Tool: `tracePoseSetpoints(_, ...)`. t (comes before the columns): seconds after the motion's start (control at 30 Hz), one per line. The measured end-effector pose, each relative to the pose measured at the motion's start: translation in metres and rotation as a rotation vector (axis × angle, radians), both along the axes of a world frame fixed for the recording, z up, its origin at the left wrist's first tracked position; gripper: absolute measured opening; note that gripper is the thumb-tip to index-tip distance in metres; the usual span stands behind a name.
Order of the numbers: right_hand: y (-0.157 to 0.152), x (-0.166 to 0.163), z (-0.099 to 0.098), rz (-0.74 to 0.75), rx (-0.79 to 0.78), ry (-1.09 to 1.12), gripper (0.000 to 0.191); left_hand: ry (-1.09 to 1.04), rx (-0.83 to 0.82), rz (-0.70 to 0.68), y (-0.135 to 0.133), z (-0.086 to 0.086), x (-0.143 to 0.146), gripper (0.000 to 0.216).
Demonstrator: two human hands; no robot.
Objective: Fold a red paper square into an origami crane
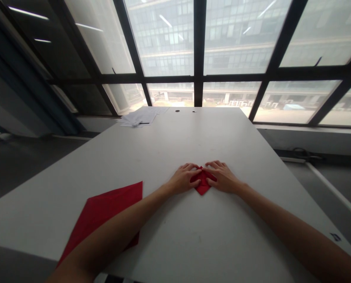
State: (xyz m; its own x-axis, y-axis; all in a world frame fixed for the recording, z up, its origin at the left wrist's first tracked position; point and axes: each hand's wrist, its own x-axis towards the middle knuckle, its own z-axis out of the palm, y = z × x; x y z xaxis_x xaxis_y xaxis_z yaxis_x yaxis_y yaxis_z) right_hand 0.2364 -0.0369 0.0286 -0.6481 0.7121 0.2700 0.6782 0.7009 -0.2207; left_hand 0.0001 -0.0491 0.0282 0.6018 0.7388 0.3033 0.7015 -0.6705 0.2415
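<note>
Paper fold (203, 185), likely light and crease-prone, lies pressed under flat fingers of left hand (183, 179) and right hand (223, 177); best gripped at edges.

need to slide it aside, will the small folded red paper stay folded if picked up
Probably light and thin: the folded red paper lies nearly flat on the table. Its flaps may spring up, since the left hand and right hand press them down. It should slide easily on that smooth top.
</note>
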Motion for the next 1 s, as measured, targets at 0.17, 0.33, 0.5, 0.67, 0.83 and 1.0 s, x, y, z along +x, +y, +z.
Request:
tracePoseSetpoints(0.17,0.0,0.0,0.0,0.0,0.006,-0.006,0.045,0.004,0.012,0.011,0.0,-0.001,0.001,0.042)
tracePoseSetpoints(0.33,0.001,0.002,-0.001,0.008,0.006,-0.004,0.047,-0.022,0.007,-0.026,0.002,-0.004,0.003,0.039)
tracePoseSetpoints(0.5,0.001,0.002,0.001,0.013,0.001,-0.004,0.045,-0.069,-0.025,-0.013,0.003,-0.005,0.003,0.042)
tracePoseSetpoints(0.67,0.002,0.003,0.0,0.014,-0.005,0.002,0.046,-0.063,0.015,-0.08,0.004,-0.007,0.003,0.026)
tracePoseSetpoints(0.83,0.006,0.003,-0.006,-0.014,-0.029,0.023,0.041,-0.047,0.054,-0.08,0.005,-0.011,0.002,0.024)
tracePoseSetpoints(1.0,0.01,0.002,-0.01,-0.031,-0.052,0.055,0.037,-0.032,0.054,-0.08,0.005,-0.011,0.002,0.024)
